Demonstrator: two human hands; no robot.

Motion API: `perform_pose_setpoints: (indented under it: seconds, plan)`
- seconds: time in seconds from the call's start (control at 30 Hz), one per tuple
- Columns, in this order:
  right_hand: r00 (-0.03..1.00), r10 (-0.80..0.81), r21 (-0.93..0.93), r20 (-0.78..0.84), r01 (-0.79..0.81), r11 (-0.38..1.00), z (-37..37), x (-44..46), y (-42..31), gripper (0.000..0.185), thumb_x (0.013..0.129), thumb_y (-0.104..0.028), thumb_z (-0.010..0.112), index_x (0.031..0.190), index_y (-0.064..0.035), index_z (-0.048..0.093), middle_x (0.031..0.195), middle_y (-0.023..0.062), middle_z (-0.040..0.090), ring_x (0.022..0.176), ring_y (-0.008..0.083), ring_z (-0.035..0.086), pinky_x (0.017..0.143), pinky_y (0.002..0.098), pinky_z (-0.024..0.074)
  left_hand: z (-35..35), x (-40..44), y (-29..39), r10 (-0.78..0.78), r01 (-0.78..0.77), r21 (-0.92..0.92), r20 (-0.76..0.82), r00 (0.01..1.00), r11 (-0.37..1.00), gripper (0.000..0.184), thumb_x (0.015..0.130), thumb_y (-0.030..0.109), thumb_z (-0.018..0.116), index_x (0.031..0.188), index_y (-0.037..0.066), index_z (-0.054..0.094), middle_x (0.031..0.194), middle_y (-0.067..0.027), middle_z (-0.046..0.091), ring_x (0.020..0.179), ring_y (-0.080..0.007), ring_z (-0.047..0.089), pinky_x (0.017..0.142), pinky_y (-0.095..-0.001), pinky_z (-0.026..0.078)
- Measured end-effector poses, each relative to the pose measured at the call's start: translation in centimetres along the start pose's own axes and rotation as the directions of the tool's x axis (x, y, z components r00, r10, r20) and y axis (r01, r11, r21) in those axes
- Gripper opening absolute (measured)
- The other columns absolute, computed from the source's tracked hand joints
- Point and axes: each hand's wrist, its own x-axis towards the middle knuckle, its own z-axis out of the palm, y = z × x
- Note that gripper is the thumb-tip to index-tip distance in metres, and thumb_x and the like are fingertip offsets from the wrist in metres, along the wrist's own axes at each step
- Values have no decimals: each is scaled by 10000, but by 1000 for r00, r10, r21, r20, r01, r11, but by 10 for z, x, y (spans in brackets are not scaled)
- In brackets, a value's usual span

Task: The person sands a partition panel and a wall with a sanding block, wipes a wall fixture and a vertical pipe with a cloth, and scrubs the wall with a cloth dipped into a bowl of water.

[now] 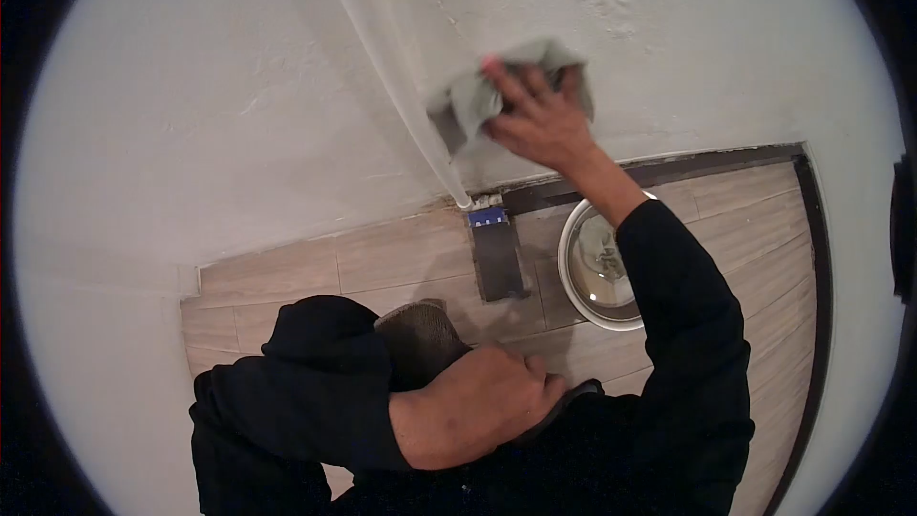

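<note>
My right hand (544, 119) presses a grey-green cloth (468, 110) against the white wall (669, 57), fingers spread over its folds. Both hand and cloth are slightly blurred. Low in the view, my left hand (482, 401) rests close to my body near my bent knee. Its fingers are curled closed, and whatever may be inside them is hidden. Under my right forearm a round white-rimmed basin (565, 277) stands on the floor. It holds water and a pale, crumpled thing, perhaps another cloth.
A thin white pipe (387, 72) runs down the wall to the floor. At its foot lies a dark flat piece with a blue end (487, 218). My shoe (420, 330) is on the wood-look floor (287, 263). Dark skirting (707, 164) edges the wall.
</note>
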Motion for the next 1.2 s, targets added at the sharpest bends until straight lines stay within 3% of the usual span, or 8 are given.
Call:
perform_pose_setpoints:
  seconds: [0.17,0.43,0.57,0.67,0.77,0.87,1.07,1.2]
  plan:
    - [904,-249,84,347,234,968,18,-58,9,155,827,-371,661,952,-280,654,1620,-117,301,1315,86,459,1012,503,470,2,-2,0,-34,32,37,36,999,999,446,755,111,697,1164,-11,564,895,-170,631,743,-307,688,640,-403,572]
    - [999,17,-41,-50,-19,999,-2,-1,8,116,793,-362,676,857,-267,693,1599,-71,356,1262,144,483,980,554,409,-5,-7,1,-19,16,30,103,995,999,457,759,121,701,1181,11,563,928,-164,630,756,-311,689,650,-401,566]
    - [926,-341,-16,161,347,938,33,-37,5,268,736,-454,738,967,-322,706,1584,-29,379,1267,217,488,1136,635,258,-15,0,-3,-10,2,57,132,991,998,470,760,135,703,1191,17,557,929,-160,630,761,-320,689,661,-413,566]
    - [928,-319,-137,194,348,928,15,-57,38,301,756,-467,721,1006,-301,699,1595,-32,362,1309,239,451,1153,613,247,-19,-6,-2,7,-10,50,61,998,999,391,735,88,722,1088,10,575,877,-154,625,729,-299,686,611,-382,546]
    - [998,-61,-226,-21,54,973,2,-76,85,334,771,-479,674,1039,-280,696,1607,17,356,1382,244,421,1092,629,293,-16,-11,-3,16,-16,45,9,1000,999,380,718,60,732,1063,4,584,861,-151,619,724,-289,684,589,-364,537]
    - [944,241,-192,-225,-285,939,-15,-76,103,499,886,-527,613,1296,-242,638,1617,157,310,1483,369,281,1142,684,129,-13,-10,-5,4,-6,60,35,999,998,427,716,66,734,1110,6,581,877,-152,618,735,-292,684,593,-366,538]
    - [801,494,-51,-339,-540,840,-17,-65,89,574,961,-448,542,1454,-156,507,1613,269,212,1494,455,176,1133,704,100,-17,-1,-5,36,-46,89,115,993,995,502,726,155,745,1167,20,544,941,-161,605,809,-329,685,662,-409,564]
    - [436,702,90,-563,-812,576,-31,-47,137,617,1030,-300,432,1501,77,306,1541,355,242,1443,533,173,1170,607,108,-19,1,-1,-3,-12,93,154,988,996,536,723,188,752,1181,21,529,982,-172,600,857,-341,683,694,-431,575]
